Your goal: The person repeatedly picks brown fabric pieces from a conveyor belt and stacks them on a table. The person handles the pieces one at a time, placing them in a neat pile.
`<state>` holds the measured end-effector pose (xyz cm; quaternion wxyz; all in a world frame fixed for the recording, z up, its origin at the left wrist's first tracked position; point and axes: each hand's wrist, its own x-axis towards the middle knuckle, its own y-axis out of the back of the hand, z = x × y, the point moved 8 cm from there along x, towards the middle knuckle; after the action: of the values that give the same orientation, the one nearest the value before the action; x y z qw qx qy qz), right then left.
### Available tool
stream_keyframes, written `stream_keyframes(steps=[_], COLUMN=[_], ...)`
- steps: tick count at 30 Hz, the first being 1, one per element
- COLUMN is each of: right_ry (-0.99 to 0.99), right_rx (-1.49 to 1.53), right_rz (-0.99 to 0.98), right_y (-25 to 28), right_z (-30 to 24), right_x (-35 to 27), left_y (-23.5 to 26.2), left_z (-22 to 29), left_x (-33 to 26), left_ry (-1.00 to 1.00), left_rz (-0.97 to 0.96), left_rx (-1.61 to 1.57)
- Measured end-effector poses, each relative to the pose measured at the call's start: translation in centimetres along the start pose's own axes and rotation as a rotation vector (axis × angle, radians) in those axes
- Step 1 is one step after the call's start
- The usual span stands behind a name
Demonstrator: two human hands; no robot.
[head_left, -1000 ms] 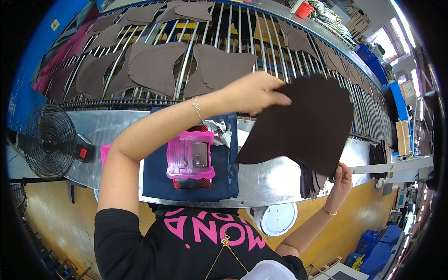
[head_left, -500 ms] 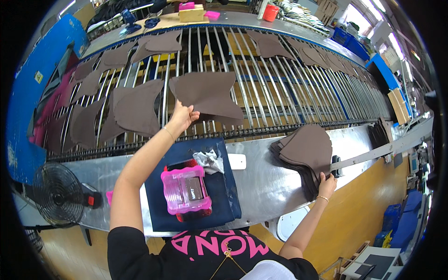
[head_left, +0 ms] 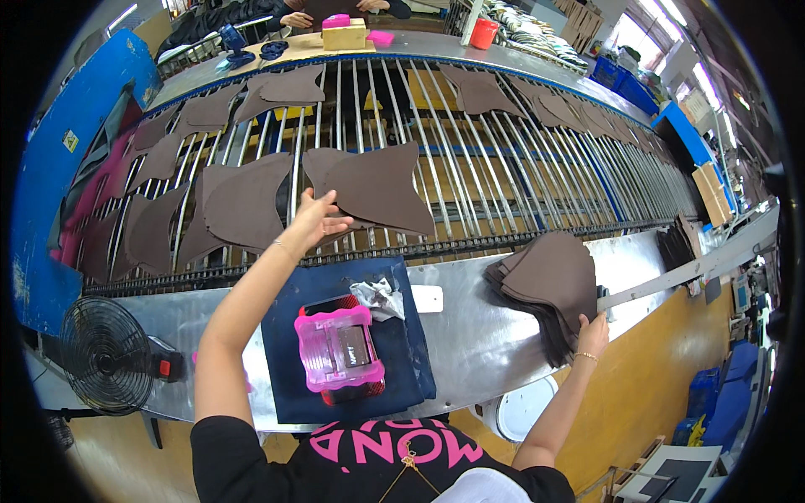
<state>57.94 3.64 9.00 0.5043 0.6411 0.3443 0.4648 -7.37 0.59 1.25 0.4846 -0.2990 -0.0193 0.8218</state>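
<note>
Here your left hand (head_left: pixel 317 220) is stretched out toward twelve o'clock, fingers spread and flat, resting on the near left corner of a brown cut piece (head_left: pixel 373 186) that lies across the metal rods of the conveyor rack (head_left: pixel 503 180); the hand presses on it rather than closing around it. That piece is matte dark brown, flat and thin, with a broad body, concave curved sides and pointed corners flaring out at its far and near edges, a bit like a wide butterfly shape. At its nine o'clock side sits a similar brown piece (head_left: pixel 243 201), just beside it, their edges near each other but I cannot tell whether they overlap. More pieces of the same colour lie farther along the rods toward ten and one o'clock. Your right hand (head_left: pixel 592 334) is down at four o'clock, fingers curled onto the near edge of a stack of brown pieces (head_left: pixel 545 281) that rests on the shiny steel table (head_left: pixel 470 335); the grip is closed on the stack's edge. Straight ahead of your chest a dark blue cloth (head_left: pixel 285 352) lies on the table, bearing a pink plastic box (head_left: pixel 340 350) and a crumpled grey rag (head_left: pixel 377 298). At eight o'clock a black fan (head_left: pixel 107 356) stands by the table edge.
</note>
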Motion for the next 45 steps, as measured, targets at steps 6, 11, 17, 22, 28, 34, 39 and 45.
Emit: stream_keyframes(steps=[6, 11, 17, 22, 28, 34, 39, 45], right_ry=[-0.079, -0.254, -0.189, -0.058, -0.005, 0.032, 0.074, 0.238], right_rx=[0.058, 0.118, -0.064, -0.051, -0.095, -0.057, -0.142, 0.335], right_rz=[-0.154, -0.207, -0.111, -0.148, -0.131, -0.098, -0.004, -0.098], right_y=[-1.5, -1.8, 0.6, 1.4, 0.6, -1.5, 0.5, 2.7], right_z=[-0.4, 0.6, -0.5, -1.7, -1.9, -0.3, -2.0, -3.0], right_x=[0.0, 0.9, 1.2, 1.0, 0.1, 0.7, -0.2, -0.3], left_y=[4.1, 6.6, 7.0, 6.4, 5.1, 4.8, 5.8, 5.5], left_z=[3.5, 3.3, 2.9, 3.6, 3.8, 3.3, 3.0, 3.3], left_x=[-7.5, -11.7, -14.6, -16.8, -17.6, -17.7, -18.3, -18.8], left_ry=[-0.148, -0.183, -0.231, -0.279, -0.305, -0.304, -0.301, -0.334], left_rz=[-0.019, -0.041, -0.057, -0.030, -0.067, -0.075, -0.040, -0.055], left_rx=[0.017, -0.011, -0.010, 0.042, 0.107, 0.129, 0.141, 0.176])
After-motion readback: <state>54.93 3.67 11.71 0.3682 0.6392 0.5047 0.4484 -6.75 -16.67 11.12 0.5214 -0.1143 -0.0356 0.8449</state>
